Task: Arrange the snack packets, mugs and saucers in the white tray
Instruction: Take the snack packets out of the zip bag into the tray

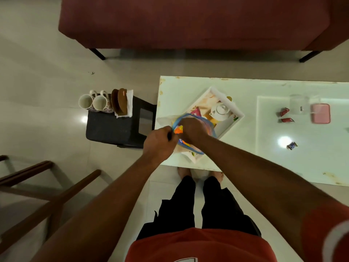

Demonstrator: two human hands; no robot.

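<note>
Head view, looking down: a dark red sofa (198, 21) fills the top, and a white glossy table (283, 163) stands below it, to the right. A white tray (238, 115) sits turned at an angle on the table's left end, holding a white teapot (220, 110) and a pink snack packet (196, 111). Beside the table's left edge stands a dark stool (111, 127). On its far end two floral mugs (94, 103) lie on their sides, touching, next to brown saucers (119, 101) leaning upright against a white napkin (129, 103).

Over the tray's near half, a clear plastic bag (190, 146) with a blue rim holds more snack packets, an orange one (178, 129) showing at its mouth. The left hand (158, 142) is closed in a fist on the bag's rim. The right hand (190, 129) reaches into the bag's mouth; its fingers are hidden, so I cannot tell what they hold.

Further right on the table lie a pink case (321, 113), a clear glass (300, 104), two red wrapped sweets (285, 115) and a blue one (292, 145).
</note>
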